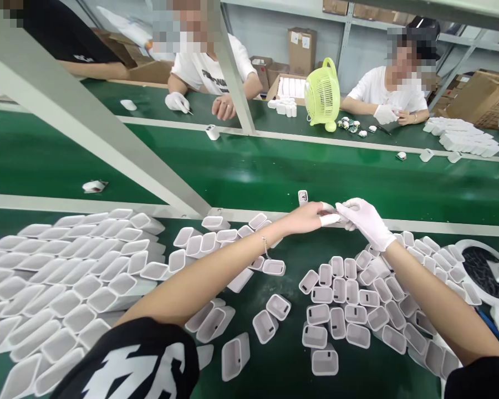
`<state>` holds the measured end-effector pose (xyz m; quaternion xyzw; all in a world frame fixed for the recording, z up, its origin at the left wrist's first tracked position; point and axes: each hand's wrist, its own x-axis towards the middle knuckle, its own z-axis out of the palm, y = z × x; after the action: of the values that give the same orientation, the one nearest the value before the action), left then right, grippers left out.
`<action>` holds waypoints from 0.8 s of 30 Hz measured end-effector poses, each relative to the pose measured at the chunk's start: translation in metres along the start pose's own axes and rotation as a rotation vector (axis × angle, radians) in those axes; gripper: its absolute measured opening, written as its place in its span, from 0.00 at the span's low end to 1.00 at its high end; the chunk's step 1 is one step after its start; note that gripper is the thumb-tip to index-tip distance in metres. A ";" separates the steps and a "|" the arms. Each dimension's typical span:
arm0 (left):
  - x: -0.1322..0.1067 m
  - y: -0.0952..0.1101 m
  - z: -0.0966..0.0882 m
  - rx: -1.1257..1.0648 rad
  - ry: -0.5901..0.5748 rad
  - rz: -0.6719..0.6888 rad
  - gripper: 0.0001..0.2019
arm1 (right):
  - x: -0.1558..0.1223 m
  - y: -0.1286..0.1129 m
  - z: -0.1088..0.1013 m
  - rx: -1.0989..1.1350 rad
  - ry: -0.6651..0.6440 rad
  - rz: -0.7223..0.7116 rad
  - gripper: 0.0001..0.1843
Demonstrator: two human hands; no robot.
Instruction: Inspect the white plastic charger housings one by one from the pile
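Note:
My left hand (305, 217), bare with white finger cots, reaches forward to the rail at the belt's edge and pinches a small white part (330, 219). My right hand (366, 220), in a white glove, meets it there with its fingers closed on the same part. A small white shell (303, 197) stands on the belt just beyond them. Below my arms lie several open white plastic shells (341, 310), upright in loose rows. A big stack of the same shells (66, 277) lies on its side at the left.
A green conveyor belt (249, 172) runs across the middle, with a grey slanted frame post (87, 127) over it. Across it, three seated people work with small parts; a yellow-green fan (322, 94) and cardboard boxes stand there. A round white fan (482, 271) sits at right.

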<state>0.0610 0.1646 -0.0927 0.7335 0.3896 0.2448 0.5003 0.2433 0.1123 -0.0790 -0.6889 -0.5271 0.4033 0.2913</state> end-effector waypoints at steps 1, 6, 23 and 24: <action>-0.004 0.007 0.008 -0.055 -0.056 -0.008 0.14 | -0.006 -0.005 0.000 0.057 0.029 -0.028 0.21; -0.025 0.034 0.026 -0.341 -0.153 -0.019 0.20 | -0.044 -0.010 -0.013 0.323 0.034 -0.172 0.40; -0.065 0.053 0.047 -0.799 -0.414 -0.117 0.15 | -0.102 0.006 -0.014 0.556 0.092 -0.513 0.17; -0.067 0.052 0.046 -0.687 -0.415 -0.092 0.15 | -0.103 0.006 -0.015 0.571 0.106 -0.532 0.17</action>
<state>0.0739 0.0752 -0.0595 0.5391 0.2082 0.1848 0.7949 0.2468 0.0116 -0.0510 -0.4396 -0.5380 0.4079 0.5923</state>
